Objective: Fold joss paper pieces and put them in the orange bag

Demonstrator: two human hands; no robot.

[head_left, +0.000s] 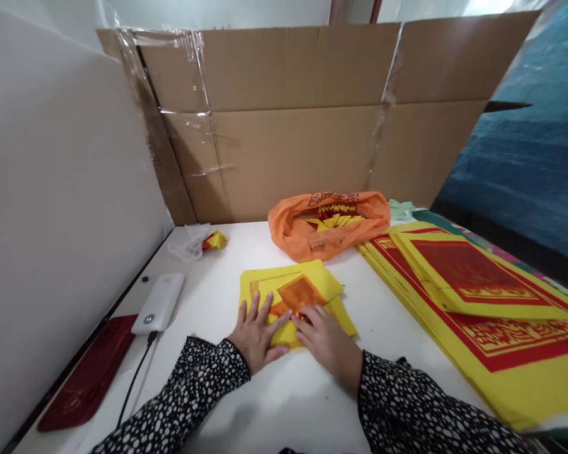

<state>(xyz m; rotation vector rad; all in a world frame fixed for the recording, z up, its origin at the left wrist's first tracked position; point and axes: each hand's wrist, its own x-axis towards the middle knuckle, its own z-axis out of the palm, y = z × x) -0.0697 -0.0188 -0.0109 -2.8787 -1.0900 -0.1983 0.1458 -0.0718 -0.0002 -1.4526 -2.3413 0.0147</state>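
**A:** Where is the workpiece relative to my hands?

**B:** I read yellow sheets (pixel 265 276) flat on the white tabletop (pixel 208 391), directly ahead of both wrists. An orange foil patch (pixel 303 291) sits on them, turned so that one corner points away from me. It looks roughly square, so I cannot assign it a long axis. Its near edge meets the fingertips.

**A:** Report my left hand (pixel 258 343).

**B:** Palm down, fingers spread wide and laid over the near left part of the sheets. The index finger slants inward to the foil. It presses from above; I see nothing gripped.

**A:** Report my right hand (pixel 326 340).

**B:** Fingers partly curled, tips down at the near edge of the foil. The fingertips hide the contact, so I cannot tell whether they pinch paper or only rest on it. This hand is slightly nearer the foil patch; the two hands' fingertips almost meet there.

**A:** State the surroundings.

**B:** Just beyond the sheets, an orange plastic bag (pixel 284 230) holds folded yellow and red papers (pixel 336 221). To the right, a small stack (pixel 492 268) lies on a large yellow and red stack (pixel 525 391). Far left, I register a white device (pixel 158 304) with a black cable (pixel 135 378), beside a dark red phone (pixel 89 372). A small folded piece (pixel 216 240) touches clear plastic (pixel 189 243). A cardboard panel (pixel 288 145) stands behind the bag.
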